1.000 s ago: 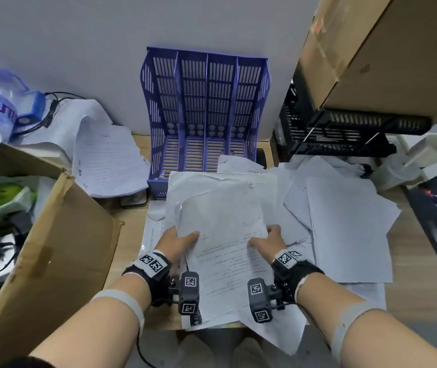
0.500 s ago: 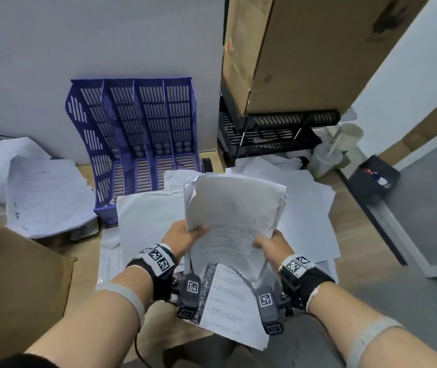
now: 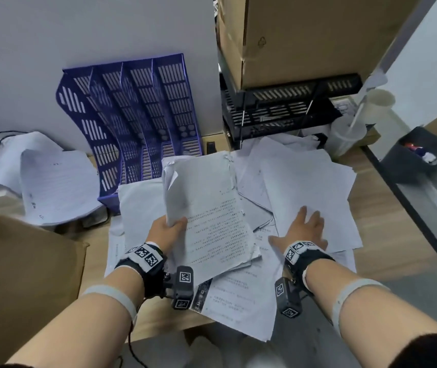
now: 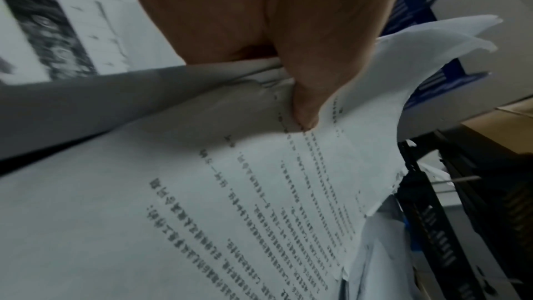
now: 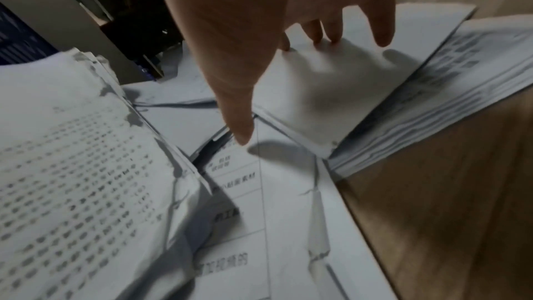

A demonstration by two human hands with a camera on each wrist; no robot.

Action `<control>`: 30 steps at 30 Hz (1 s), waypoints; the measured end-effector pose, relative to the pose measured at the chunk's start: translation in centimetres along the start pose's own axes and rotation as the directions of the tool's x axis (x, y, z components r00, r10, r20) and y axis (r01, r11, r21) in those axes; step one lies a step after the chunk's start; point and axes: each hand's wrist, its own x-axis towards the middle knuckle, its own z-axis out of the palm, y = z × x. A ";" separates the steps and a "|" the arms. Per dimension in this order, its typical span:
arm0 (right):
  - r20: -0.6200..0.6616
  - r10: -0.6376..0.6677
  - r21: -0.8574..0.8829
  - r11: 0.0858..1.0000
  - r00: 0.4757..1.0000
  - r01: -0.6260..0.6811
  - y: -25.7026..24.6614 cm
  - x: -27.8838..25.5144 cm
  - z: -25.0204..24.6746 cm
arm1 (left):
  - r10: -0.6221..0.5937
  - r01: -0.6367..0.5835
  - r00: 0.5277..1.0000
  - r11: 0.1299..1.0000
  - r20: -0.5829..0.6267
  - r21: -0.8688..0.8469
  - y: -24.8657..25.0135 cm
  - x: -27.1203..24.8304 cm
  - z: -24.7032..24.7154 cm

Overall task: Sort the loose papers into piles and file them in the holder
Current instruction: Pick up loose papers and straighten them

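Observation:
My left hand (image 3: 168, 229) grips a sheaf of printed papers (image 3: 206, 208) by its left edge and holds it tilted above the desk; the left wrist view shows the thumb (image 4: 305, 108) pressed on the top sheet (image 4: 230, 213). My right hand (image 3: 303, 229) lies spread with straight fingers on a blank white pile (image 3: 310, 192) at the right; in the right wrist view its fingertips (image 5: 326, 35) touch that pile (image 5: 331, 90). The purple slotted file holder (image 3: 137, 123) stands against the wall, with no paper showing in its slots.
More loose sheets (image 3: 238, 296) cover the wooden desk (image 3: 387, 227) to its front edge. A second paper heap (image 3: 55, 187) lies at the left beside an open cardboard box (image 3: 23, 274). Black trays (image 3: 278, 110) under a large carton stand at back right, with a pale cup (image 3: 350, 128).
Both hands held the sheaf before; the right hand has let go and moved right onto the blank pile. The left hand alone now holds the sheaf. My view has swung right.

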 end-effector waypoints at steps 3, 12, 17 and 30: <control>-0.047 0.016 -0.046 0.999 0.999 -0.018 -0.2 0.3 0.1 | -0.053 0.053 0.999 0.997 0.012 -0.057 -1.1 0.2 -0.1; -0.275 -0.094 0.384 0.902 0.957 0.198 1.9 -1.0 -8.0 | -0.056 0.069 0.994 0.986 0.092 -0.149 0.7 0.6 3.2; -0.323 0.080 0.845 0.473 0.943 0.250 2.8 -4.2 -15.6 | -0.078 0.099 0.980 0.990 0.186 -0.104 -1.5 4.6 5.5; 0.161 -0.186 0.624 0.780 0.969 0.046 1.0 -5.7 -2.6 | -0.189 0.264 0.929 0.941 0.318 -0.213 1.0 -1.9 5.9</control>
